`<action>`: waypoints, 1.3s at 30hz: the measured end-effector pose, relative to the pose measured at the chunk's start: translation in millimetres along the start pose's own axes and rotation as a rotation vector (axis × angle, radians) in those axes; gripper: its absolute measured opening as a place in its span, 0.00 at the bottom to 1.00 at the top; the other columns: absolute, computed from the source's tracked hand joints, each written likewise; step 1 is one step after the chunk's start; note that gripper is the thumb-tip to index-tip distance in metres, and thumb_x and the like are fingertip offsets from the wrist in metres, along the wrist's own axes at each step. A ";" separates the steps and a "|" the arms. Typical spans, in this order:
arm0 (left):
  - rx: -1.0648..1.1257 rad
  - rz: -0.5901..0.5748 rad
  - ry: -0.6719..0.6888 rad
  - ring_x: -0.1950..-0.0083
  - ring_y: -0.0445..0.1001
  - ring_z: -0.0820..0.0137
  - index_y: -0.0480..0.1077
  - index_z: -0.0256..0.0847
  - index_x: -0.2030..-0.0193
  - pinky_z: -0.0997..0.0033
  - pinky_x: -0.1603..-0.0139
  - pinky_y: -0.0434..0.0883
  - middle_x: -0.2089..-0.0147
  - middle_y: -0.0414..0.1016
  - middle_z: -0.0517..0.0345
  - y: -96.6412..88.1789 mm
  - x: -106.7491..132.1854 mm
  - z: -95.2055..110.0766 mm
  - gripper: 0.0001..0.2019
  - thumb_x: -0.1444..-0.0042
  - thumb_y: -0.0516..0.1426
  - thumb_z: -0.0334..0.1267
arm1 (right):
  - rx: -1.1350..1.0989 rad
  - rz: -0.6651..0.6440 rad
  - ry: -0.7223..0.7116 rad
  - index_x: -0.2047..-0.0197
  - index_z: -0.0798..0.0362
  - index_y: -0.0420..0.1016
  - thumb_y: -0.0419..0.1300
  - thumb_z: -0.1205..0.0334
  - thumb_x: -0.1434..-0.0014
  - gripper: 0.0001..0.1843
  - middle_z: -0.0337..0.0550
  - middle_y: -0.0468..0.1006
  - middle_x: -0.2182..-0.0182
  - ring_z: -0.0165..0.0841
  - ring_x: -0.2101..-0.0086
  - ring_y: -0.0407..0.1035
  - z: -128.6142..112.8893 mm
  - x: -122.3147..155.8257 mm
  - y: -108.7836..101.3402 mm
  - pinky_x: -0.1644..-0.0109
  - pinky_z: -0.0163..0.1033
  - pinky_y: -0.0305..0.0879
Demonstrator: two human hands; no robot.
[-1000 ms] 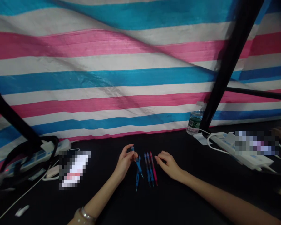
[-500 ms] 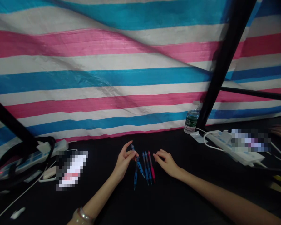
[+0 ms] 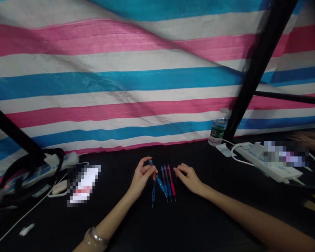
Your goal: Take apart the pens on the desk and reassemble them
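Note:
Between the thumb and fingers of my left hand (image 3: 139,178) is a blue pen (image 3: 161,185), slanted with its lower end toward me and to the right. That lower end lies against or just over two other blue pens (image 3: 169,187); I cannot tell whether they touch. A pink pen (image 3: 172,183) lies at the right side of this row. Another blue pen (image 3: 153,196) rests to the left, its upper part hidden by my left hand. My right hand (image 3: 190,179) is beside the pink pen, fingers curled in, with nothing visible in them.
A water bottle (image 3: 218,129) stands at the back near a black post (image 3: 252,84). Power strips lie at left (image 3: 72,159) and right (image 3: 286,172), with cables. A blurred-out phone-like object (image 3: 84,183) is at left. Another person's hand (image 3: 311,140) shows at far right.
The blue pen in my left hand has shifted right and toward me, its lower end now at the row of pens. The right hand has stayed nearly still. The view has shifted slightly.

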State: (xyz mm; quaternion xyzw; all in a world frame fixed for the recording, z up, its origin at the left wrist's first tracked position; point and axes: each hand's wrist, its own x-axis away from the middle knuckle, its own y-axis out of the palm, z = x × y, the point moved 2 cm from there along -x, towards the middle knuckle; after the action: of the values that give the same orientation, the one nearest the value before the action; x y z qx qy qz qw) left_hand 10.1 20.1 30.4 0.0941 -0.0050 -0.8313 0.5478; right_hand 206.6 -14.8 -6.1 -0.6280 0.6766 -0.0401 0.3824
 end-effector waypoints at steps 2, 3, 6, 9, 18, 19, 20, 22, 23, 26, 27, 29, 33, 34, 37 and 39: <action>-0.010 0.013 0.009 0.79 0.66 0.77 0.56 0.38 0.50 0.74 0.73 0.64 0.74 0.71 0.61 0.8 0.0 0.4 0.22 0.49 0.57 0.39 | 0.031 0.006 -0.016 0.80 0.53 0.62 0.48 0.58 0.38 0.20 0.36 0.62 0.81 0.28 0.75 0.58 -0.5 0.4 -0.7 0.69 0.35 0.54; -0.014 0.025 0.017 0.80 0.66 0.77 0.56 0.38 0.51 0.74 0.73 0.64 0.74 0.71 0.62 0.9 -0.2 0.5 0.21 0.49 0.57 0.39 | 0.052 0.013 -0.030 0.80 0.53 0.62 0.48 0.58 0.38 0.20 0.36 0.63 0.81 0.28 0.75 0.58 -1.8 1.0 -1.4 0.68 0.35 0.54; -0.020 0.073 0.045 0.80 0.65 0.78 0.56 0.38 0.53 0.75 0.74 0.64 0.74 0.71 0.61 0.2 -0.7 0.5 0.19 0.49 0.57 0.39 | 0.119 0.048 -0.096 0.80 0.53 0.62 0.47 0.59 0.38 0.19 0.37 0.64 0.81 0.29 0.75 0.59 -12.0 5.7 -4.3 0.66 0.37 0.54; -0.015 0.125 0.083 0.78 0.67 0.78 0.54 0.40 0.54 0.76 0.72 0.64 0.73 0.73 0.61 0.0 -0.4 0.6 0.19 0.49 0.58 0.38 | 0.171 0.047 -0.166 0.78 0.54 0.64 0.48 0.60 0.38 0.17 0.38 0.67 0.80 0.29 0.74 0.59 -30.2 14.2 -6.6 0.65 0.37 0.53; -0.022 0.103 0.053 0.74 0.70 0.75 0.48 0.41 0.44 0.71 0.68 0.67 0.70 0.73 0.60 4.1 1.8 -4.3 0.29 0.49 0.57 0.40 | 0.183 -0.031 -0.217 0.68 0.54 0.72 0.52 0.61 0.40 0.10 0.41 0.75 0.75 0.30 0.73 0.63 -51.0 25.5 -0.5 0.64 0.39 0.54; -0.038 0.116 0.055 0.74 0.70 0.75 0.45 0.42 0.42 0.71 0.67 0.67 0.69 0.72 0.60 2.5 0.7 -6.9 0.32 0.49 0.58 0.40 | 0.149 -0.007 -0.192 0.67 0.54 0.72 0.52 0.61 0.40 0.10 0.41 0.75 0.75 0.30 0.73 0.64 -48.5 25.1 0.1 0.65 0.39 0.55; -0.068 0.136 0.059 0.73 0.70 0.75 0.42 0.42 0.40 0.72 0.67 0.66 0.69 0.72 0.61 0.3 -0.4 -9.7 0.34 0.50 0.58 0.40 | 0.113 0.020 -0.160 0.67 0.53 0.73 0.52 0.61 0.40 0.10 0.41 0.75 0.75 0.30 0.73 0.64 -45.8 24.7 0.4 0.65 0.39 0.57; -0.154 0.196 0.109 0.74 0.68 0.76 0.37 0.43 0.38 0.75 0.69 0.65 0.71 0.68 0.65 -5.0 -2.0 -14.3 0.42 0.53 0.60 0.39 | 0.032 0.073 -0.090 0.67 0.53 0.73 0.53 0.60 0.40 0.10 0.41 0.75 0.75 0.30 0.74 0.66 -40.4 24.0 0.4 0.67 0.37 0.60; -0.230 0.232 0.137 0.75 0.65 0.78 0.35 0.45 0.38 0.76 0.71 0.63 0.71 0.66 0.67 -7.8 -2.1 -15.7 0.45 0.56 0.62 0.39 | -0.015 0.098 -0.060 0.67 0.52 0.73 0.53 0.60 0.41 0.09 0.40 0.75 0.75 0.30 0.74 0.66 -38.1 23.7 0.2 0.67 0.36 0.61; -0.556 0.230 0.158 0.79 0.60 0.78 0.36 0.46 0.36 0.77 0.75 0.59 0.73 0.61 0.70 -12.2 1.0 -16.3 0.48 0.59 0.63 0.41 | -0.129 0.156 -0.018 0.66 0.53 0.73 0.54 0.60 0.42 0.08 0.40 0.75 0.75 0.29 0.75 0.68 -33.8 22.9 -1.0 0.70 0.34 0.65; -0.683 0.191 0.150 0.79 0.61 0.78 0.37 0.46 0.36 0.76 0.75 0.59 0.73 0.61 0.70 -12.0 2.7 -15.7 0.47 0.58 0.62 0.42 | -0.139 0.168 -0.020 0.65 0.53 0.73 0.54 0.60 0.42 0.08 0.40 0.75 0.74 0.29 0.75 0.68 -33.4 22.8 -1.5 0.71 0.34 0.66; -0.923 0.112 0.147 0.78 0.63 0.75 0.40 0.45 0.36 0.73 0.72 0.61 0.73 0.62 0.68 -10.0 6.7 -13.5 0.44 0.56 0.60 0.44 | -0.115 0.188 -0.053 0.64 0.53 0.73 0.55 0.60 0.43 0.09 0.41 0.75 0.74 0.29 0.75 0.69 -33.9 23.0 -2.4 0.71 0.34 0.67; -1.204 0.065 0.167 0.72 0.69 0.68 0.45 0.38 0.37 0.66 0.63 0.62 0.72 0.66 0.62 -4.9 11.1 -9.0 0.34 0.50 0.53 0.39 | -0.008 0.220 -0.182 0.62 0.53 0.74 0.56 0.61 0.44 0.09 0.42 0.77 0.74 0.30 0.76 0.69 -37.7 25.6 -3.7 0.70 0.36 0.67; -1.242 0.063 0.158 0.71 0.70 0.66 0.47 0.37 0.38 0.65 0.62 0.62 0.72 0.67 0.60 -4.4 11.1 -8.4 0.32 0.50 0.52 0.37 | 0.017 0.224 -0.218 0.62 0.53 0.74 0.56 0.61 0.44 0.08 0.42 0.77 0.74 0.30 0.76 0.69 -38.8 26.4 -4.1 0.70 0.36 0.67; -1.333 0.073 0.101 0.67 0.71 0.63 0.49 0.35 0.40 0.64 0.60 0.61 0.69 0.70 0.56 -6.1 9.5 -7.8 0.29 0.50 0.51 0.34 | 0.084 0.246 -0.316 0.63 0.53 0.74 0.57 0.65 0.45 0.07 0.41 0.76 0.75 0.30 0.76 0.69 -42.8 28.3 -5.8 0.70 0.37 0.66; -1.373 0.084 0.064 0.65 0.71 0.62 0.49 0.34 0.40 0.63 0.60 0.61 0.66 0.70 0.53 -8.6 8.4 -8.3 0.29 0.50 0.50 0.33 | 0.134 0.257 -0.373 0.65 0.53 0.74 0.56 0.67 0.46 0.06 0.41 0.76 0.76 0.30 0.76 0.68 -45.7 29.0 -6.8 0.70 0.37 0.64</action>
State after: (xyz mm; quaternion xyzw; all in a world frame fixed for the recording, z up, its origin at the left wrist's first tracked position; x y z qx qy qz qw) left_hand 0.5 16.6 20.0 -0.2500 0.5355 -0.6210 0.5149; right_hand 188.6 -61.2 16.2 -0.5066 0.6643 0.0810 0.5436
